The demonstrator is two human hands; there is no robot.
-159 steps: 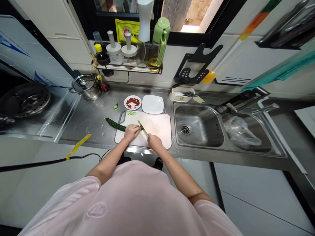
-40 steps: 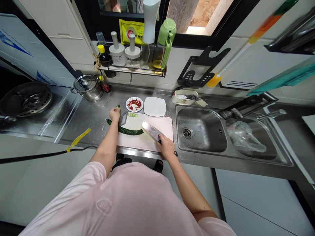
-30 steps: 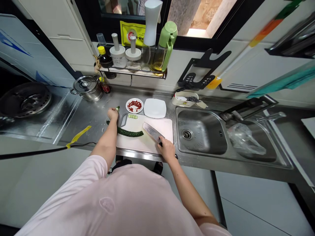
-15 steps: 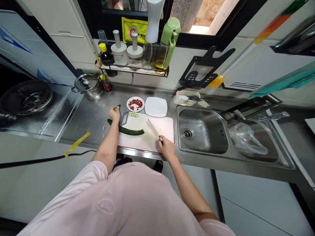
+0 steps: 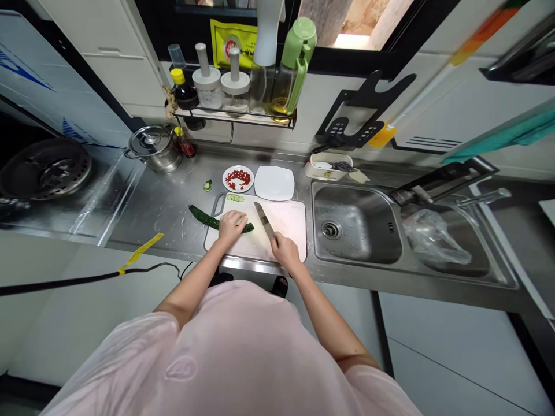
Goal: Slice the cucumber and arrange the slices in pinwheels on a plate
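Note:
A long dark green cucumber (image 5: 200,216) lies across the white cutting board (image 5: 292,225), its left end reaching past the board's edge. My left hand (image 5: 231,227) is closed over the cucumber near its right end. In my right hand (image 5: 285,249) is a kitchen knife (image 5: 264,220), gripped by the handle, its blade tilted over the board to the right of the cucumber. Several thin cucumber slices (image 5: 235,197) overlap at the board's top left. A small cucumber end piece (image 5: 207,185) rests on the steel counter beyond the board.
Behind the board stand a plate of chopped red pieces (image 5: 247,184) and a white plate (image 5: 274,183). At right is the sink (image 5: 359,231), with a plastic bag (image 5: 433,237) in its second basin. A steel pot (image 5: 160,156) stands back left, below a seasoning shelf (image 5: 234,117).
My left hand has let go of the small cucumber end piece on the counter and moved right onto the cucumber. The knife has shifted slightly left, its blade turned.

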